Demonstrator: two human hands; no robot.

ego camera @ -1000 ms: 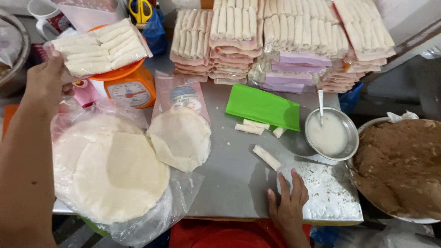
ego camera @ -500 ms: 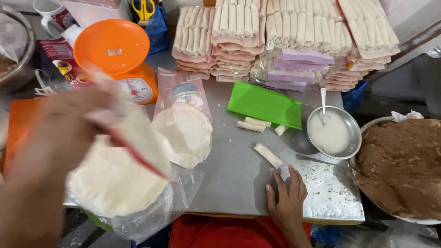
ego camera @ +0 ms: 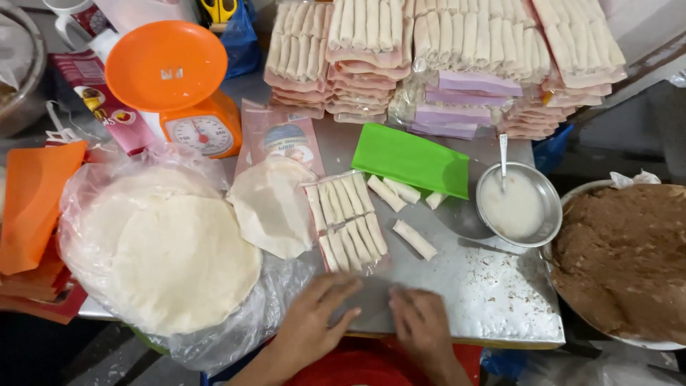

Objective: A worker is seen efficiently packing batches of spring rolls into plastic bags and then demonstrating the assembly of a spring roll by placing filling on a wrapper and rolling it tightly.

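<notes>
A: Closest to the person, the left hand (ego camera: 314, 314) and the right hand (ego camera: 421, 322) lie flat on the grey metal table (ego camera: 429, 275), fingers spread, palms down. They pinch nothing. Between them I think there is a thin clear plastic sheet, but I cannot tell for sure.

B: And the clear plastic packet of pale rolled pastries (ego camera: 346, 221)?

A: It lies just beyond the fingertips of the left hand, not touching them. It sits tilted, and one corner rests on the loose round white wrapper (ego camera: 271, 207). If the hands pull the packet toward them, this wrapper may be dragged along and tear; it looks very thin.

B: What is to the left of the left hand?

A: The big stack of round white wrappers in a clear plastic bag (ego camera: 171, 250). The bag hangs over the near table edge, so an elbow could push it off.

B: And on the right side?

A: Beyond the right hand there is a single loose pale roll (ego camera: 416, 239), and white flour dust on the table. A sleeve could spread it. Further right stands the small round metal bowl of white paste with a spoon (ego camera: 518, 204), next to the large bowl of brown filling (ego camera: 622, 261). A quick reach could knock the spoon handle.

B: Farthest away?

A: The green flat plastic folder (ego camera: 413, 159), the orange kitchen scale (ego camera: 182, 93), and the tall piles of packed rolls (ego camera: 443, 57). The piles lean a little; a bump may slide them.
</notes>
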